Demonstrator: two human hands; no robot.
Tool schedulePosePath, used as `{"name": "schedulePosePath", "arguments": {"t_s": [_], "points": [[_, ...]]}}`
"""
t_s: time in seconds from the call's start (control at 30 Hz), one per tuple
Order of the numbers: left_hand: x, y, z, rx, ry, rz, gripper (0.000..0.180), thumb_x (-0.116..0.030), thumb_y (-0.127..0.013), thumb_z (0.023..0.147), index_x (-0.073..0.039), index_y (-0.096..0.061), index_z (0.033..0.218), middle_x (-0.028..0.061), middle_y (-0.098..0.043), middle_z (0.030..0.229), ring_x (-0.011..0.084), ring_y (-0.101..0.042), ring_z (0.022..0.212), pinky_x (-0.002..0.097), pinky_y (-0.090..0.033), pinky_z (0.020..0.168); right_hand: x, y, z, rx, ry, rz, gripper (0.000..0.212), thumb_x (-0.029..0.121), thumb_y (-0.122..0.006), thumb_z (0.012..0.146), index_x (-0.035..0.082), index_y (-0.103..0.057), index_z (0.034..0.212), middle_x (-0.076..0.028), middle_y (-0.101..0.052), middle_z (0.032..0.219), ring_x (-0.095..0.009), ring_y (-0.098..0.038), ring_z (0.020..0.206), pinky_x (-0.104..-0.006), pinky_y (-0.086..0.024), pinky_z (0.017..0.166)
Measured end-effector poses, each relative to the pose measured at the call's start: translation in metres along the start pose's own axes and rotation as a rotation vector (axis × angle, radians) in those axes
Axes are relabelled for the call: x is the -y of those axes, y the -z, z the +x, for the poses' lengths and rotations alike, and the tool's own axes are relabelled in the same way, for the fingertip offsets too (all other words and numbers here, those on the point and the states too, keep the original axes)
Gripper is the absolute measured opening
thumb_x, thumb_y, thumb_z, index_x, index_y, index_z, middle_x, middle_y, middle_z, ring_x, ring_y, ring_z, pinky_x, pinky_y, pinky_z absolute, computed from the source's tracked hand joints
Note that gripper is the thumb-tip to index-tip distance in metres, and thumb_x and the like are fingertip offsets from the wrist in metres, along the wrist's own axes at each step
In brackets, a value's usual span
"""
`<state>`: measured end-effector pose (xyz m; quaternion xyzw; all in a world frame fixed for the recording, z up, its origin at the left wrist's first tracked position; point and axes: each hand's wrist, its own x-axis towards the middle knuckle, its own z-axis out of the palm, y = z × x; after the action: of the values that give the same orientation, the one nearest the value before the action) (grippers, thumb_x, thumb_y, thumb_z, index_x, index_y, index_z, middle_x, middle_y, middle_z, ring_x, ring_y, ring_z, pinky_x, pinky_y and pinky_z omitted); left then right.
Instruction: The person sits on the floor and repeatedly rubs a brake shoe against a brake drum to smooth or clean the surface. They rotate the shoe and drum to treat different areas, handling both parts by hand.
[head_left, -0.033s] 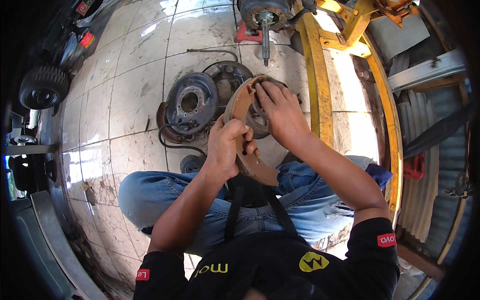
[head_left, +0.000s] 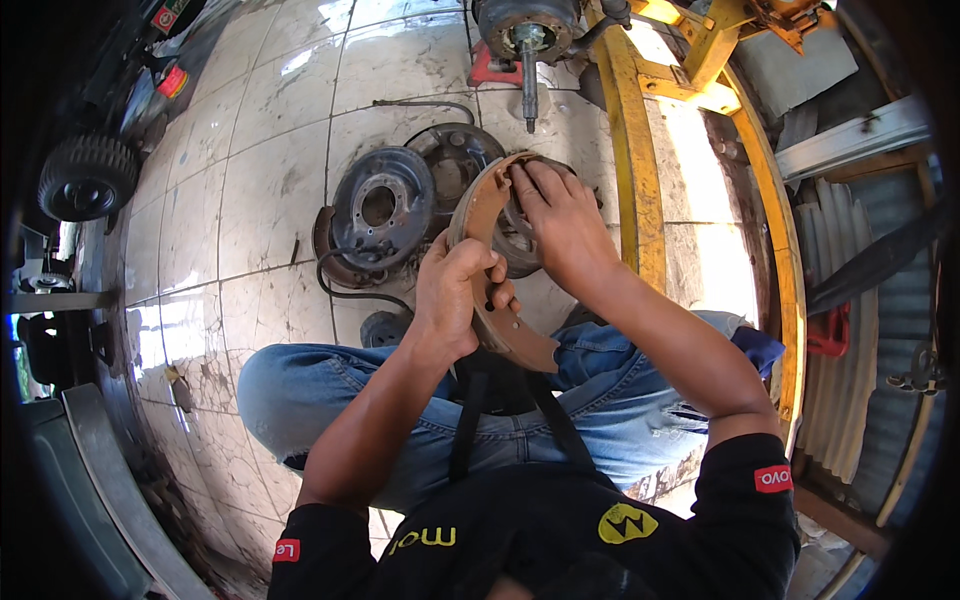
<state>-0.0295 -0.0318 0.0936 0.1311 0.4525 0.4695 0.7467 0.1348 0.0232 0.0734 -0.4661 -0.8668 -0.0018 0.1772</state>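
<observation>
A curved, rusty-brown brake shoe (head_left: 481,203) is held upright on edge above my lap. My left hand (head_left: 450,290) is wrapped round its middle, thumb on the inner face. My right hand (head_left: 567,222) is closed at its upper end, fingertips pressed on the inner side; whatever small part may be under them is hidden. Just beyond lies a dark round brake backing plate (head_left: 350,215) with a hole in its centre. Behind it leans a second round plate (head_left: 455,150). A round metal part (head_left: 517,252) is partly covered by the shoe and my right hand.
A black hose (head_left: 355,294) curves beside the plates on the tiled floor (head_left: 240,180). Ahead, a hub with a protruding shaft (head_left: 530,90) hangs near a red stand (head_left: 495,66). A yellow steel frame (head_left: 640,180) stands on the right, a tyre (head_left: 88,177) at far left.
</observation>
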Motion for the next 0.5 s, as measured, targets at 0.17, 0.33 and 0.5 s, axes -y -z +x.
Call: {"name": "schedulePosePath", "arguments": {"t_s": [0.17,0.33,0.5], "points": [[0.003,0.004,0.003,0.002,-0.002,-0.015,0.033,-0.013,-0.053,0.082,-0.010,-0.047,0.113,0.0056,-0.049,0.075,0.0174,-0.050,0.054,0.0392,-0.049,0.059,0.002,-0.003,-0.005,0.011,0.036,0.003,0.051,0.006,-0.057,0.085,-0.004,-0.051,0.135,-0.015,-0.051,0.133,-0.033,-0.048,0.124,-0.0432,-0.040,0.102],[0.002,0.001,0.000,0.021,-0.011,-0.001,0.032,-0.013,-0.053,0.082,-0.010,-0.047,0.114,0.0056,-0.049,0.075,0.0177,-0.049,0.055,0.0390,-0.049,0.059,-0.003,-0.003,-0.003,0.010,0.010,-0.002,0.054,0.003,-0.056,0.082,-0.003,-0.050,0.136,-0.016,-0.050,0.133,-0.034,-0.048,0.124,-0.0436,-0.040,0.102],[0.002,0.003,0.003,0.021,-0.037,-0.043,0.032,-0.012,-0.054,0.081,-0.004,-0.043,0.110,0.0078,-0.050,0.075,0.0182,-0.051,0.053,0.0411,-0.050,0.056,-0.001,-0.004,-0.005,-0.001,0.046,0.058,0.060,-0.002,-0.056,0.078,-0.002,-0.050,0.137,-0.017,-0.050,0.134,-0.036,-0.049,0.123,-0.0443,-0.040,0.103]]}}
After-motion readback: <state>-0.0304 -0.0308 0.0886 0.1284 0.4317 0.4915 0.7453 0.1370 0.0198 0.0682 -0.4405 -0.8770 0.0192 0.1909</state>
